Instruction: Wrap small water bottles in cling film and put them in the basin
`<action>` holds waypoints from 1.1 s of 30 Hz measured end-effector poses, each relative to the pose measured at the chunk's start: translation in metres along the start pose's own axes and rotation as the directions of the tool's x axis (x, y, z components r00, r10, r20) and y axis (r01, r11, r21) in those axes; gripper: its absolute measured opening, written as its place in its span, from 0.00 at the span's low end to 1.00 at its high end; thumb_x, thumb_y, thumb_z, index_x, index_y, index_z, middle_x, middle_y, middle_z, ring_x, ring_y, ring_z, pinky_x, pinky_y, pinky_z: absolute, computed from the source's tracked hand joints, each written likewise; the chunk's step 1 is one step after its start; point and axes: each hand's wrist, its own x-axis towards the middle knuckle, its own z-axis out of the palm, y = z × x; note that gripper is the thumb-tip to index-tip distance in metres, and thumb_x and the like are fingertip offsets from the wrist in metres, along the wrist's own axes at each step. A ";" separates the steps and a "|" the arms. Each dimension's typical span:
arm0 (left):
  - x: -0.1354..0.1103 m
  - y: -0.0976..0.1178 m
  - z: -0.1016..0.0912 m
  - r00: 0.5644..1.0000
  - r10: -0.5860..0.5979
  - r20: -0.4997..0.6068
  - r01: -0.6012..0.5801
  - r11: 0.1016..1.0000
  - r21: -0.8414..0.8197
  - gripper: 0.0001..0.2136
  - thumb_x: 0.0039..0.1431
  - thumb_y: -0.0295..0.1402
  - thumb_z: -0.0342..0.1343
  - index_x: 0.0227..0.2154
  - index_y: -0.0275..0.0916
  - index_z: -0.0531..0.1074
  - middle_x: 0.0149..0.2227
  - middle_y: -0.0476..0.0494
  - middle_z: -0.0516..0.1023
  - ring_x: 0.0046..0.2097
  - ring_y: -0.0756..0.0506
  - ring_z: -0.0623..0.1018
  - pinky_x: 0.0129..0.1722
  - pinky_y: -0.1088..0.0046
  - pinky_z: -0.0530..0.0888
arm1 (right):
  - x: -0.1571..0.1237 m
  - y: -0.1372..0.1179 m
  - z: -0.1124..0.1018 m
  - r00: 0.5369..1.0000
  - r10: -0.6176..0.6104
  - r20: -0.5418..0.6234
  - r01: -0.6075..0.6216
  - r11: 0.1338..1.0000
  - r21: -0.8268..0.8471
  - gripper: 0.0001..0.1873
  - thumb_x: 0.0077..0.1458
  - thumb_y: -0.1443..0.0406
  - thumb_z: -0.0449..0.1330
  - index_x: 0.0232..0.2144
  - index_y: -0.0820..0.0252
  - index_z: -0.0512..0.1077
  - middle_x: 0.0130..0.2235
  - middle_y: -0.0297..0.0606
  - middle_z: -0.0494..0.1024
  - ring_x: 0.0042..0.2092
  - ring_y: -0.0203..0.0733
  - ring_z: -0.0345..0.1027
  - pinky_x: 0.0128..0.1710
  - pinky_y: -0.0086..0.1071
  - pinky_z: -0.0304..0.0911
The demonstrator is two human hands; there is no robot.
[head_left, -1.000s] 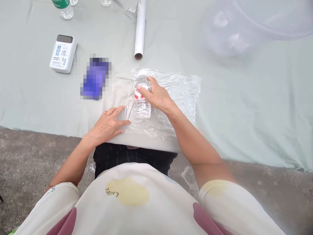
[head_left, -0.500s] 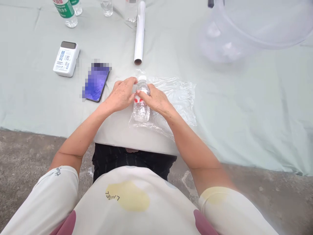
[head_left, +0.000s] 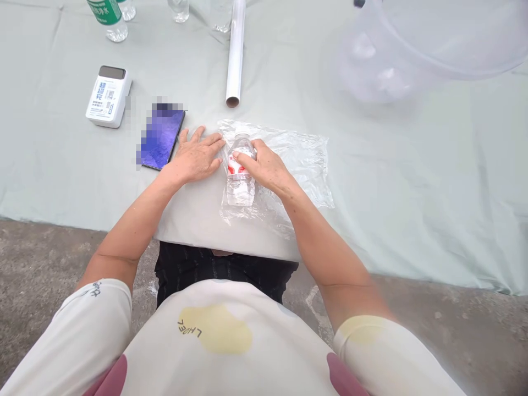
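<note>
A clear water bottle (head_left: 241, 187) with a white cap and a red and white label lies on a sheet of clear plastic film (head_left: 301, 165) near the table's front edge. My right hand (head_left: 266, 168) is closed round the bottle's right side, its thumb across the label. Just left of the bottle, my left hand (head_left: 200, 157) rests flat with its fingers spread, fingertips at the film's left edge, holding nothing. The bottle's right side is partly hidden by my right hand.
A phone (head_left: 165, 135) lies by my left hand, with a white box-shaped device (head_left: 108, 99) farther left. Beyond the film is a white roll (head_left: 235, 60). Several bottles, one green-labelled (head_left: 106, 14), stand at the back. A large translucent tub (head_left: 379, 71) is at back right.
My left hand has let go of the film by the bottle, moved left and spread flat. The film's left part now lies open on the table. My right hand stays on the bottle.
</note>
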 end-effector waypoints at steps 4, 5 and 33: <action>0.000 0.001 0.002 0.999 -0.021 -0.032 0.019 0.999 -0.051 0.24 0.71 0.40 0.41 0.66 0.45 0.62 0.70 0.47 0.59 0.72 0.29 0.50 0.67 0.36 0.42 | -0.001 0.004 -0.001 1.000 -0.008 -0.008 0.008 1.000 0.018 0.28 0.56 0.42 0.55 0.50 0.50 0.63 0.38 0.39 0.75 0.43 0.55 0.71 0.41 0.49 0.69; 0.000 0.001 0.003 0.999 -0.027 -0.043 0.024 0.998 -0.061 0.24 0.71 0.42 0.41 0.66 0.44 0.62 0.70 0.47 0.59 0.72 0.29 0.50 0.67 0.37 0.41 | -0.001 0.005 -0.001 1.000 -0.017 -0.012 0.017 1.000 0.023 0.28 0.56 0.42 0.55 0.50 0.50 0.63 0.39 0.40 0.75 0.44 0.55 0.71 0.42 0.50 0.69; -0.042 0.019 0.009 0.924 -0.250 -0.291 0.172 0.948 -0.267 0.18 0.69 0.43 0.45 0.43 0.39 0.76 0.44 0.38 0.79 0.48 0.39 0.75 0.53 0.57 0.69 | -0.007 -0.004 -0.001 0.995 -0.082 -0.060 0.080 0.996 -0.034 0.44 0.56 0.31 0.45 0.55 0.57 0.68 0.34 0.44 0.77 0.48 0.61 0.74 0.47 0.52 0.69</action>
